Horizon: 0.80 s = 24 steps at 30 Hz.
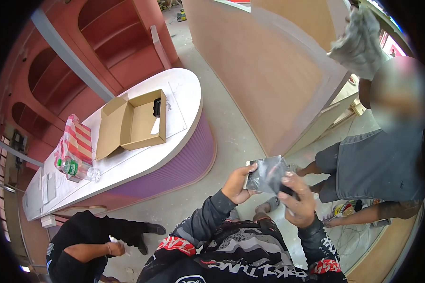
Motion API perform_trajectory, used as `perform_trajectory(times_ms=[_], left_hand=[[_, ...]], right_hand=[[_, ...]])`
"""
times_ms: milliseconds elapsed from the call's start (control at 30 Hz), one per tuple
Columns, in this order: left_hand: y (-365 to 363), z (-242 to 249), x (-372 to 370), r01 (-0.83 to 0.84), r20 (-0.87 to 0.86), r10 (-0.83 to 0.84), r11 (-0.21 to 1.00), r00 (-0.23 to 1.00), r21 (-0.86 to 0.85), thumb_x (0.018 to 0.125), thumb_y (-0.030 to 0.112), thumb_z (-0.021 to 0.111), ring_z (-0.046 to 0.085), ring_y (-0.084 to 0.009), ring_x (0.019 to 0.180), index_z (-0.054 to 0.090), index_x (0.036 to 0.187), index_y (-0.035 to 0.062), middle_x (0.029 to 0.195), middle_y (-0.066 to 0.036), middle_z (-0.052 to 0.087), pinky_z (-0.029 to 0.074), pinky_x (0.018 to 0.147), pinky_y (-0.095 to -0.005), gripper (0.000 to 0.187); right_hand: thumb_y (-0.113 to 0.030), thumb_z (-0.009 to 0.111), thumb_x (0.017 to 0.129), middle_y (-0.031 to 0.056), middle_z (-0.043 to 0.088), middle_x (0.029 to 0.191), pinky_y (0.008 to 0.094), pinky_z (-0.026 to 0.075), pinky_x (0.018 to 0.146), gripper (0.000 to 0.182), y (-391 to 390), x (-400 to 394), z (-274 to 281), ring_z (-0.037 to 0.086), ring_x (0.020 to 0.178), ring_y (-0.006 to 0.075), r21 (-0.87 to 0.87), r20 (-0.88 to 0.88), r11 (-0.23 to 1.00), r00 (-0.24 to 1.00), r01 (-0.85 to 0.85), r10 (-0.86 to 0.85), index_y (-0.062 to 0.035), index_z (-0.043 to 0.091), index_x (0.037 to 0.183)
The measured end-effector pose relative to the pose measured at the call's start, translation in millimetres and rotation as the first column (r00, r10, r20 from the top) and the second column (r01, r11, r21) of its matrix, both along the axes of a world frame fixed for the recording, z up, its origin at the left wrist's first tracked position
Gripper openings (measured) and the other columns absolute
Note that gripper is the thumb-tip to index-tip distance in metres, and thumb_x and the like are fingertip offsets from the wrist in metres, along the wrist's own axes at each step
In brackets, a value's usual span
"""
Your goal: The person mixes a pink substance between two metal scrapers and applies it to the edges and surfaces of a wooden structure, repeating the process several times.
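Holding a plastic packet in left hand

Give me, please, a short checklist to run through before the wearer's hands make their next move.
1. Left hand holding the shiny packet: ok.
2. Right hand firmly gripping: cannot tell; it is blurred at the packet's side.
3. Packet's contents identified: cannot tell.
4. Cardboard box open on the counter: ok.
5. Clearance from the co-worker's hand: cannot tell; it appears near the right sleeve, but depth is unclear.
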State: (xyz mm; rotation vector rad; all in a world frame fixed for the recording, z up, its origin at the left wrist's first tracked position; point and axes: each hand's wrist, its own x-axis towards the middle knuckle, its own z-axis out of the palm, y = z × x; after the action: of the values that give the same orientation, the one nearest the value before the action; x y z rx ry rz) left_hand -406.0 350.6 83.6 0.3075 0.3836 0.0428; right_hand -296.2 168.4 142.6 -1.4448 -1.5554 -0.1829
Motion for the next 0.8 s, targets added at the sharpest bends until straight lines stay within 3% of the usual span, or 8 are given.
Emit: perform_trajectory(times_ms=[333, 367, 400, 433, 467, 533, 567, 800], left_hand=[[17.3, 6.1, -16.9, -0.239, 0.139, 0.219, 0.959, 0.966, 0.154, 0.096, 0.020, 0.052, 0.066, -0.0261, 0.100, 0.052, 0.121, -0.0011, 0.109, -0.012, 0.064, 0.051, 0.094, -0.0412, 0.032], [10.8, 7.1, -14.5, -0.404, 0.225, 0.336, 0.734, 0.915, 0.545, 0.098, 0.024, 0.051, 0.065, -0.0279, 0.103, 0.054, 0.121, -0.0008, 0.111, -0.013, 0.064, 0.050, 0.094, -0.0398, 0.034], [2.2, 8.5, -12.1, -0.495, 0.351, 0.402, 0.344, 0.845, 0.798, 0.100, 0.027, 0.050, 0.063, -0.0298, 0.107, 0.055, 0.122, -0.0005, 0.112, -0.014, 0.064, 0.048, 0.094, -0.0385, 0.036], [-0.2, 19.6, -12.5, -0.504, 0.498, 0.290, -0.060, 0.817, 0.862, 0.098, 0.025, 0.053, 0.059, -0.0330, 0.113, 0.058, 0.124, 0.0035, 0.119, -0.016, 0.061, 0.044, 0.097, -0.0434, 0.034], [1.8, 19.7, -7.5, -0.509, 0.501, 0.279, -0.046, 0.819, 0.859, 0.098, 0.025, 0.053, 0.059, -0.0330, 0.113, 0.058, 0.124, 0.0035, 0.119, -0.016, 0.061, 0.044, 0.097, -0.0434, 0.034], [2.9, 19.8, 1.4, -0.691, 0.640, -0.282, -0.427, 0.715, 0.584, 0.087, 0.021, 0.065, 0.057, -0.0327, 0.117, 0.063, 0.122, 0.0111, 0.126, -0.015, 0.057, 0.040, 0.100, -0.0497, 0.036], [-4.6, 23.9, 1.1, -0.674, 0.592, -0.339, -0.490, 0.732, 0.553, 0.075, 0.016, 0.072, 0.056, -0.0310, 0.119, 0.063, 0.123, 0.0192, 0.129, -0.010, 0.056, 0.037, 0.102, -0.0521, 0.049], [-5.7, 33.5, 3.4, -0.691, 0.526, -0.451, -0.527, 0.721, 0.494, 0.076, 0.017, 0.071, 0.060, -0.0325, 0.111, 0.067, 0.116, 0.0208, 0.122, -0.011, 0.060, 0.045, 0.093, -0.0500, 0.040]], right_hand=[[0.007, 0.055, 0.079, 0.0159, 0.057, 0.123, 0.0414, 0.044, 0.099, 0.045, -24.2, 18.3, -89.7, 0.055, 0.114, 0.0340, -0.515, 0.022, 0.850, 0.992, 0.115, -0.122, -0.0040, 0.060, 0.122], [0.006, 0.053, 0.083, 0.0144, 0.059, 0.121, 0.0414, 0.044, 0.099, 0.041, -23.7, 13.5, -96.9, 0.057, 0.113, 0.0317, -0.354, -0.668, 0.935, 0.708, -0.033, -0.228, -0.0022, 0.058, 0.123], [0.005, 0.051, 0.087, 0.0128, 0.061, 0.119, 0.0414, 0.045, 0.099, 0.038, -26.4, 9.4, -99.6, 0.059, 0.112, 0.0295, -0.126, -0.991, 0.992, 0.037, -0.014, -0.126, -0.0004, 0.056, 0.124], [-0.005, 0.048, 0.094, 0.0117, 0.063, 0.117, 0.0411, 0.046, 0.098, 0.033, -24.0, 5.6, -77.3, 0.061, 0.110, 0.0262, 0.040, -0.972, 0.999, -0.232, 0.018, 0.044, 0.0017, 0.052, 0.126], [-0.005, 0.048, 0.094, 0.0117, 0.063, 0.117, 0.0411, 0.046, 0.098, 0.033, -23.8, 3.5, -64.0, 0.061, 0.110, 0.0262, 0.034, -0.973, 0.999, -0.226, 0.035, 0.042, 0.0017, 0.052, 0.126], [-0.014, 0.048, 0.095, 0.0150, 0.062, 0.119, 0.0437, 0.047, 0.098, 0.035, -24.1, -2.7, -46.6, 0.061, 0.110, 0.0285, 0.273, -0.768, 0.961, -0.610, -0.035, 0.196, 0.0009, 0.052, 0.126], [-0.019, 0.048, 0.095, 0.0163, 0.061, 0.121, 0.0470, 0.047, 0.097, 0.038, -23.3, -8.7, -41.5, 0.061, 0.111, 0.0294, 0.290, -0.761, 0.956, -0.617, -0.045, 0.202, 0.0012, 0.051, 0.127], [-0.017, 0.047, 0.094, 0.0165, 0.062, 0.119, 0.0483, 0.046, 0.098, 0.039, -47.7, 1.8, -16.5, 0.061, 0.110, 0.0308, 0.453, -0.620, 0.891, -0.714, 0.012, 0.325, 0.0011, 0.051, 0.128]])
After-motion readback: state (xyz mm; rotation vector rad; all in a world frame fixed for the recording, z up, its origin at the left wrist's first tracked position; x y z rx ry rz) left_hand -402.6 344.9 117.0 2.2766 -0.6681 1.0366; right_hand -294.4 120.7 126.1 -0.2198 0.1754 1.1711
